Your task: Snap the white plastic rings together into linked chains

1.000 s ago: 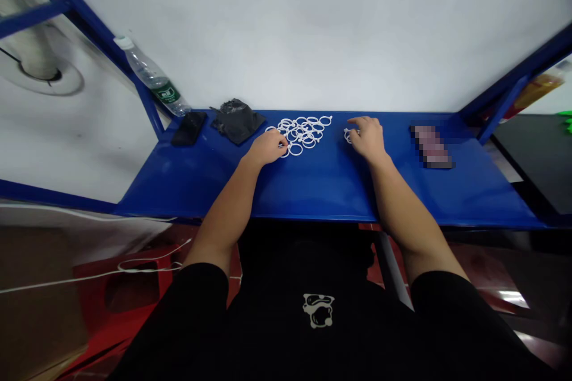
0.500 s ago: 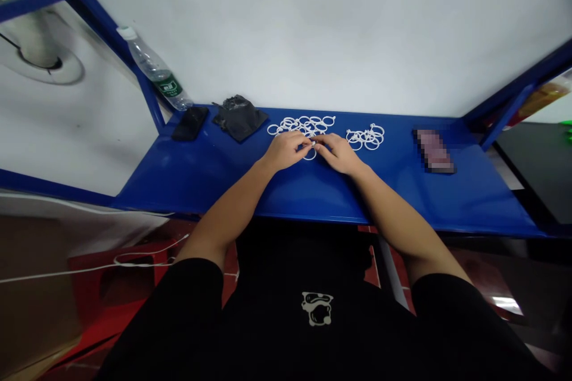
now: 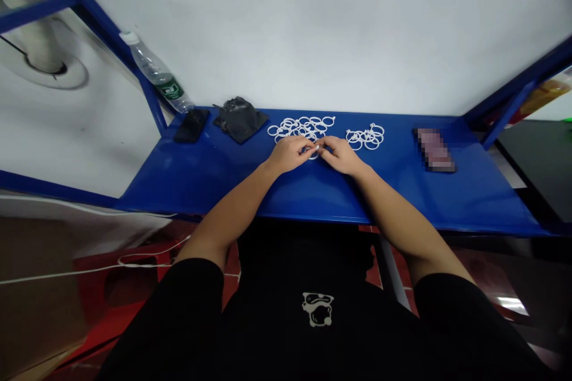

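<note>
While a heap of white plastic rings (image 3: 297, 128) lies just behind them, the left hand (image 3: 289, 153) and right hand (image 3: 340, 155) clasp one ring (image 3: 313, 156) between closed fingertips (image 3: 317, 147), beside a smaller cluster of rings (image 3: 365, 137) on the blue metal shelf (image 3: 393, 202).

Single view worn on the head, set above and behind the fingers (image 3: 333, 152), facing forward and down onto them from close by, the desk (image 3: 214, 181) around them also in frame.

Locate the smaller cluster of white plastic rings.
In the head view, the smaller ring cluster lies on the blue metal shelf, just past the right hand, between the larger ring pile and the pixelated phone.
</note>
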`<state>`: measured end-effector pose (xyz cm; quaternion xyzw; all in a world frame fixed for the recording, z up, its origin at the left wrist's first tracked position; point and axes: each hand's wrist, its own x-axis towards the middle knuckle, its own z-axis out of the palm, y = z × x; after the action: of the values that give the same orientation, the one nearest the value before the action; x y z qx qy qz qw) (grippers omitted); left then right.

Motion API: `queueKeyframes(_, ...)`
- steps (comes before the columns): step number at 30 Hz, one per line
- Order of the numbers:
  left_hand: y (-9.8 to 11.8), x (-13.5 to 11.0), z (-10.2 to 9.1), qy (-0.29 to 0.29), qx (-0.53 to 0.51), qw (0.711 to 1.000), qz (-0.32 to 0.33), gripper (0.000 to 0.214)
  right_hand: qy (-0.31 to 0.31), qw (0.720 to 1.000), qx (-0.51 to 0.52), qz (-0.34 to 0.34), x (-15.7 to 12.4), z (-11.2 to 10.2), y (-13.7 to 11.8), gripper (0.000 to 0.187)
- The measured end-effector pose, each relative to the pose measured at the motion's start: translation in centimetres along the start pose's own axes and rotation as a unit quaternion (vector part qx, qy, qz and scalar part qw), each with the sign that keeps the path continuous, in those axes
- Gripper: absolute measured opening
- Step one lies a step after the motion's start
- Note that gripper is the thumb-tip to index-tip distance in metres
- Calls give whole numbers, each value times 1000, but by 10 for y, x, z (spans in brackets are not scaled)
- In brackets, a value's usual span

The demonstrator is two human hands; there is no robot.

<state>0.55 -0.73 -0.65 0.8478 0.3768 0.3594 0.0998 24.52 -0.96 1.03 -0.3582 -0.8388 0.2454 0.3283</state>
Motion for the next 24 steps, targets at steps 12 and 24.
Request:
queueKeyframes(12,1,0,-3,1,-20,1000,-19,15,13,1000,6,20,0,-4,3,15)
queueKeyframes(24,-19,3,-19,-35,13,989,-144,13,29,996,39,68,-2,-15,-1,15)
